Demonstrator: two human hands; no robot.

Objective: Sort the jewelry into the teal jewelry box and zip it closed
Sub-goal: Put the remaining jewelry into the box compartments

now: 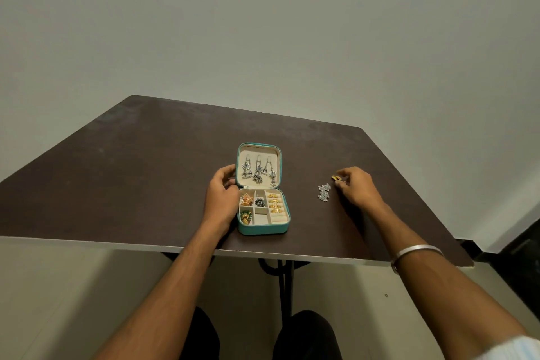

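Note:
The teal jewelry box [263,229] lies open on the dark table, its lid [258,147] flat behind it with silver dangling earrings [258,172] hung inside. The cream compartments hold gold rings [275,203], a dark piece [259,202], orange-gold earrings [246,199] and a green-gold piece [245,217]. My left hand [222,194] grips the box's left side at the hinge. To the right, my right hand [355,185] pinches a small gold piece [336,177] at the tabletop. Two silver sparkly earrings [323,192] lie just left of it.
The brown table [146,184] has its near edge [117,242] close to my body and its right corner by my right forearm. A pale wall stands behind. A silver bangle [415,251] sits on my right wrist. Table legs and my knees show below.

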